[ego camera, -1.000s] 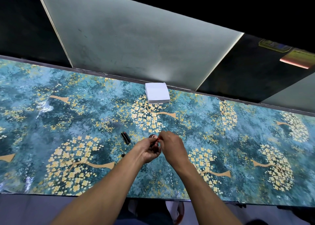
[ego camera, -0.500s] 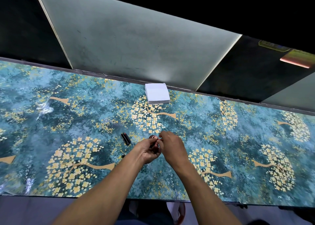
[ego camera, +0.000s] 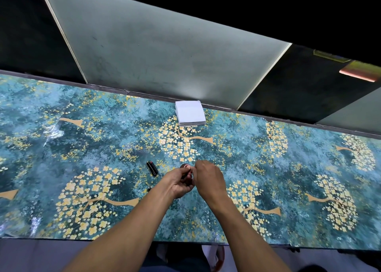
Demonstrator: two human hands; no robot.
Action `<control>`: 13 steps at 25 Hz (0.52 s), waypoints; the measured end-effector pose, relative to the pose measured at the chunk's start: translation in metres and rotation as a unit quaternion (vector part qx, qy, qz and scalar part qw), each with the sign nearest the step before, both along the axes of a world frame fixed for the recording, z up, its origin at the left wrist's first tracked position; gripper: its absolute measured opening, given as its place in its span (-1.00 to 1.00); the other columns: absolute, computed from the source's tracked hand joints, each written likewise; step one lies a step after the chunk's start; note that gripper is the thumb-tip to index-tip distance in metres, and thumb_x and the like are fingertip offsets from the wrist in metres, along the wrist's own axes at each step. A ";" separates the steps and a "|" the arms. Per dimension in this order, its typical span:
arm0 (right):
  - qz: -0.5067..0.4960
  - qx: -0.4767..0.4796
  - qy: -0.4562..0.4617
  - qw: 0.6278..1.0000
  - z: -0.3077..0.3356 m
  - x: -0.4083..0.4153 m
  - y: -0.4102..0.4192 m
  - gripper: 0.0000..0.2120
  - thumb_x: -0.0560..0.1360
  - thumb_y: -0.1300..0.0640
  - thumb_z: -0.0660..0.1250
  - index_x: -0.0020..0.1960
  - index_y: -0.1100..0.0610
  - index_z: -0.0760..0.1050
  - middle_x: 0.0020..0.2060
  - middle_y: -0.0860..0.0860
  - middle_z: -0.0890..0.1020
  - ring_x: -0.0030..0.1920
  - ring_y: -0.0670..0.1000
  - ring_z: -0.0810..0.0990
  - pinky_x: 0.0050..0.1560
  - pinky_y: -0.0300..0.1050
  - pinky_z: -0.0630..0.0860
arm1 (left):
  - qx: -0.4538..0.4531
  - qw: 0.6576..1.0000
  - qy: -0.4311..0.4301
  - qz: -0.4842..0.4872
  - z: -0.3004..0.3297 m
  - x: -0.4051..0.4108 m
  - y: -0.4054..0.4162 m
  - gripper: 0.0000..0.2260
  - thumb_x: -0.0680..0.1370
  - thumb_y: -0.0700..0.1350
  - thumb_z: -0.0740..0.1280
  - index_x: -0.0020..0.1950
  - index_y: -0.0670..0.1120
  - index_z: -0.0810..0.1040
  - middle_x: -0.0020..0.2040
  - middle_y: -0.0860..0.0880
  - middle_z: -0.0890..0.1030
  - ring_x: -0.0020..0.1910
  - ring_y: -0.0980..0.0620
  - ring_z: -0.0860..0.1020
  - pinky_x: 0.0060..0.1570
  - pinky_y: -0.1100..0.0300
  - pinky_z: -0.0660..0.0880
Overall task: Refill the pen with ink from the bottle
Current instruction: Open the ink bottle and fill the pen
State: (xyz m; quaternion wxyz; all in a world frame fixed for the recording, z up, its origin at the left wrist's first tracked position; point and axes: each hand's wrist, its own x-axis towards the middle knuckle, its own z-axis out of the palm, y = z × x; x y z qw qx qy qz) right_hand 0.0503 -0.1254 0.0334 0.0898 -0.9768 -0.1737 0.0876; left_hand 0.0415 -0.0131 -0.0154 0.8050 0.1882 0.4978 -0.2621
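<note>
My left hand point(ego camera: 181, 182) and my right hand point(ego camera: 210, 179) meet over the middle of the table. Between them stands a small dark ink bottle point(ego camera: 185, 166), mostly hidden; only its round top shows. My left hand curls around the bottle or a pen part, and my right hand pinches something small at the bottle's mouth, which the fingers cover. A black pen cap point(ego camera: 152, 168) lies on the table just left of the hands. A small dark pen piece point(ego camera: 149, 189) peeks out beside my left forearm.
The table point(ego camera: 61, 148) has a teal cover with yellow flower trees. A stack of white tissues point(ego camera: 190, 115) sits at the far edge, behind the hands. A frosted glass panel rises behind the table.
Both hands stay at the bottle with only slight finger movement. The red part seen between the fingers a second ago is now hidden.
</note>
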 end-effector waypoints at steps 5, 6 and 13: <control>0.014 0.042 0.022 0.999 0.000 0.000 -0.007 -0.87 0.61 0.07 0.29 0.08 0.12 0.49 -0.05 0.09 0.60 -0.08 0.16 0.58 -0.15 0.01 0.49 | 0.000 1.000 0.003 0.004 -0.001 0.002 0.001 -0.84 0.59 -0.24 0.32 -0.17 -0.27 0.51 -0.36 -0.10 0.47 -0.42 0.07 0.42 -0.47 0.19 0.56; 0.019 0.040 0.022 0.999 0.000 0.000 -0.008 -0.88 0.60 0.09 0.28 0.07 0.13 0.48 -0.05 0.09 0.59 -0.08 0.17 0.58 -0.15 0.02 0.50 | 0.000 1.000 0.002 -0.003 -0.001 0.002 0.001 -0.84 0.59 -0.23 0.32 -0.16 -0.27 0.52 -0.35 -0.10 0.47 -0.41 0.07 0.42 -0.48 0.19 0.56; 0.011 0.007 -0.002 1.000 -0.002 -0.002 -0.005 -0.73 0.68 0.02 0.12 0.01 0.17 0.51 -0.06 0.12 0.61 -0.11 0.18 0.60 -0.22 -0.03 0.36 | 0.010 1.000 0.000 -0.004 0.003 0.001 -0.002 -0.87 0.59 -0.25 0.32 -0.14 -0.26 0.51 -0.39 -0.09 0.47 -0.42 0.07 0.40 -0.27 0.16 0.50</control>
